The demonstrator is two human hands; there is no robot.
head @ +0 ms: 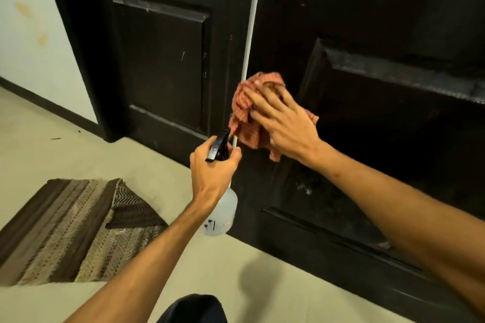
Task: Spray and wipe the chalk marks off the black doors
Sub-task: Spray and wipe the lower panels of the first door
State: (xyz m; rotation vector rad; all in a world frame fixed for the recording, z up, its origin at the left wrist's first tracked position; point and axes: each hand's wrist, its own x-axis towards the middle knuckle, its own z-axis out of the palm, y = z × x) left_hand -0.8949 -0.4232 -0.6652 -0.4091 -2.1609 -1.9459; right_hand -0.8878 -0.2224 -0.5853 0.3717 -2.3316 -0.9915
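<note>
Two black panelled doors fill the view, the left door (157, 60) and the right door (380, 139), with a thin bright gap between them. My right hand (283, 120) presses a crumpled red checked cloth (244, 113) flat against the right door's left stile, fingers spread. My left hand (212, 170) grips the neck of a translucent spray bottle (223, 215) with a black trigger head (219, 145), held low in front of the gap. Faint white marks (304, 187) show on the right door below the cloth, and small white scratches (183, 55) on the left door.
A brown striped doormat (73, 231), one corner folded over, lies on the pale floor (78, 155) to the left. A pale wall (31, 34) with a dark skirting stands at far left. My dark-clothed knee (194, 309) shows at the bottom edge.
</note>
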